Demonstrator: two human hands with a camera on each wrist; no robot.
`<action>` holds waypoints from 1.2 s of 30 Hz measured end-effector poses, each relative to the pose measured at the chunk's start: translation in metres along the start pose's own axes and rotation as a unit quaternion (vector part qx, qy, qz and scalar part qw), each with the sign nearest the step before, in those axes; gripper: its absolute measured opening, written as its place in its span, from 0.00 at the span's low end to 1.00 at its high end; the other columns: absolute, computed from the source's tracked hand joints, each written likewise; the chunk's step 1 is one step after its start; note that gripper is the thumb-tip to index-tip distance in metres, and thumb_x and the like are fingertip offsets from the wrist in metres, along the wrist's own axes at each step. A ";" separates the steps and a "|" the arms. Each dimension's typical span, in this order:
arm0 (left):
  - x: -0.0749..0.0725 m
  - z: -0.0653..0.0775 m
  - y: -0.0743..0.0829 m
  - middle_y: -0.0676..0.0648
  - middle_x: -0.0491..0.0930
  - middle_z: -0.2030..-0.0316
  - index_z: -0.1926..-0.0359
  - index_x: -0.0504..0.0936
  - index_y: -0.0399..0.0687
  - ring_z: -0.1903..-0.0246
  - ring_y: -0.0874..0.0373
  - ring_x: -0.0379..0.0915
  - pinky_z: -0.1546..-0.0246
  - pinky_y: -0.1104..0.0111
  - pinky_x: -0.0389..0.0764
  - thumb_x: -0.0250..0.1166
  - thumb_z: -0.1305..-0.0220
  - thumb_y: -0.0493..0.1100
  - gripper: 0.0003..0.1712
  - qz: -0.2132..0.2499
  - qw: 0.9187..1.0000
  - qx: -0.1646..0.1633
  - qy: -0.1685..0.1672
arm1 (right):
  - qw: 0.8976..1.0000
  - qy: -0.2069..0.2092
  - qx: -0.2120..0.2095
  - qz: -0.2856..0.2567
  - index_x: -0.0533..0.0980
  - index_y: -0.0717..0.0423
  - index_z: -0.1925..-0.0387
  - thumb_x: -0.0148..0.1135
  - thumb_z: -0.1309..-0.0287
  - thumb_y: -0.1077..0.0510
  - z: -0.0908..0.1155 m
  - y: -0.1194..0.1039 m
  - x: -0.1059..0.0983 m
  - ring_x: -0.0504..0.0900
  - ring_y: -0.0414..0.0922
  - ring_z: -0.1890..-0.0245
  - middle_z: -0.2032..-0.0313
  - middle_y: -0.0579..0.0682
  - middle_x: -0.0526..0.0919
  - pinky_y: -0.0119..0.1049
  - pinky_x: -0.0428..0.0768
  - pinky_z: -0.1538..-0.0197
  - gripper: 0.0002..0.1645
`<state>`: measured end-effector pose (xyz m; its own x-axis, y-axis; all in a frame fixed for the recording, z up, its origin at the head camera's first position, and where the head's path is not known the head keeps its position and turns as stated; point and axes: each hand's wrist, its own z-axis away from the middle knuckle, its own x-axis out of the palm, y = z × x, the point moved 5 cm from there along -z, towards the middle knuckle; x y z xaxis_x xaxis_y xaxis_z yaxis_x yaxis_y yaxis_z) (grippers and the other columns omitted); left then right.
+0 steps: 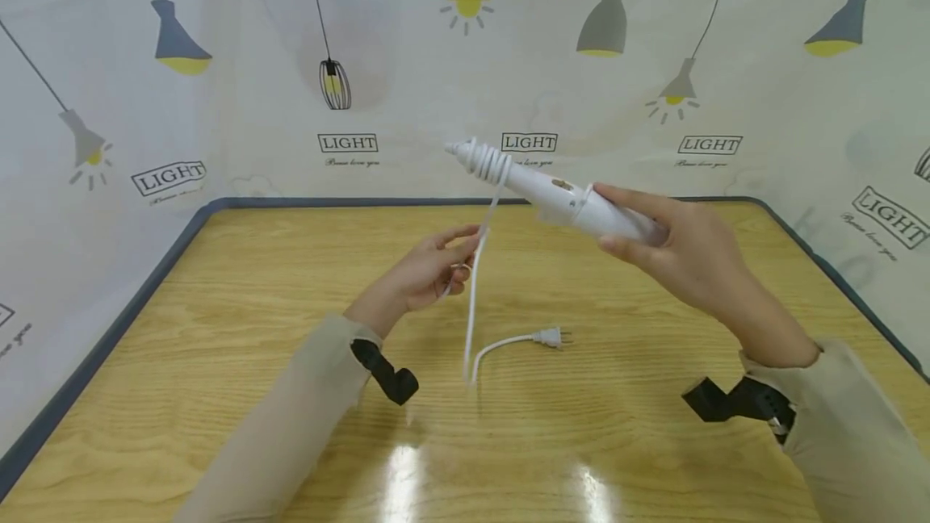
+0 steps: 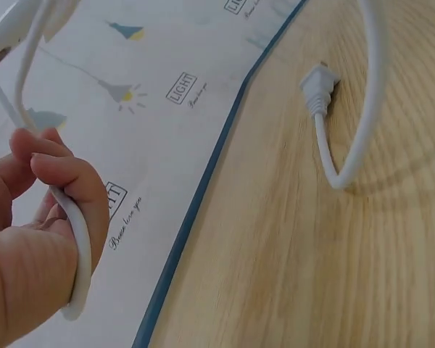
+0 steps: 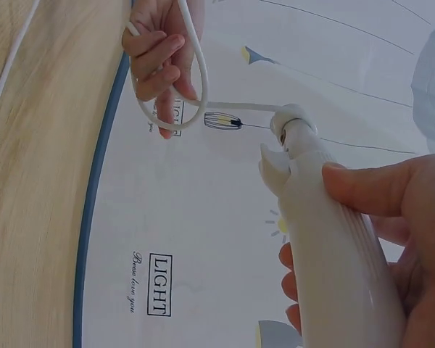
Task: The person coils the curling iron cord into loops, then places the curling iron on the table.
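Observation:
My right hand [image 1: 697, 261] grips the thick end of a white curling iron [image 1: 548, 188], raised above the table and tilted with its narrow end up to the left. Several turns of white cord [image 1: 487, 161] wrap that narrow end. A small lever [image 3: 274, 170] juts from its side in the right wrist view. To the left and lower, my left hand [image 1: 421, 271] pinches the cord between thumb and fingers, and a loop of it passes around the fingers [image 2: 94, 196]. From there the cord hangs in a bend, ending in a two-prong plug [image 1: 548, 337] over the table.
The wooden table [image 1: 240, 394] has a dark blue border [image 1: 465, 202] along its back and sides. Behind it stands a pale backdrop [image 1: 414, 95] printed with lamps and lettering. Black wrist mounts [image 1: 385, 374] sit on both beige sleeves [image 1: 291, 426].

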<state>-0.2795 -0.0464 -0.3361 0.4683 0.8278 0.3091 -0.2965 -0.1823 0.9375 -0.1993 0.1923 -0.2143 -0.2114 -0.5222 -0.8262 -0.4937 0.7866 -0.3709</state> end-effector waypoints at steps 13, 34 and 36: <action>-0.023 -0.013 0.006 0.50 0.75 0.75 0.47 0.66 0.37 0.83 0.66 0.61 0.82 0.75 0.63 0.51 0.30 0.34 0.13 -0.051 0.999 0.000 0.016 | 0.997 -0.031 -0.073 -0.012 0.74 0.45 0.42 0.70 0.51 0.56 0.013 -0.014 0.005 0.74 0.39 0.76 0.56 0.55 0.82 0.34 0.71 0.75 0.32; -0.017 -0.009 0.025 0.45 0.83 0.69 0.41 0.69 0.39 0.81 0.60 0.68 0.74 0.70 0.74 0.64 0.42 0.32 0.27 -0.267 0.962 -0.012 -0.060 | 0.963 -0.172 -0.209 -0.012 0.78 0.46 0.46 0.73 0.55 0.56 0.015 -0.013 0.020 0.76 0.33 0.66 0.60 0.39 0.82 0.33 0.74 0.67 0.30; -0.015 -0.006 0.033 0.44 0.83 0.67 0.43 0.71 0.41 0.78 0.58 0.71 0.69 0.66 0.76 0.66 0.43 0.34 0.27 -0.297 0.954 -0.001 -0.046 | 0.960 -0.188 -0.205 -0.011 0.78 0.46 0.46 0.73 0.55 0.57 0.013 -0.012 0.021 0.75 0.33 0.67 0.61 0.38 0.82 0.33 0.74 0.67 0.30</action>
<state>-0.3014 -0.0619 -0.3111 0.6258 0.7340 -0.2640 0.0432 0.3054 0.9513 -0.1865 0.1760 -0.2325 0.0847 -0.3203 -0.9435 -0.8022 0.5398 -0.2553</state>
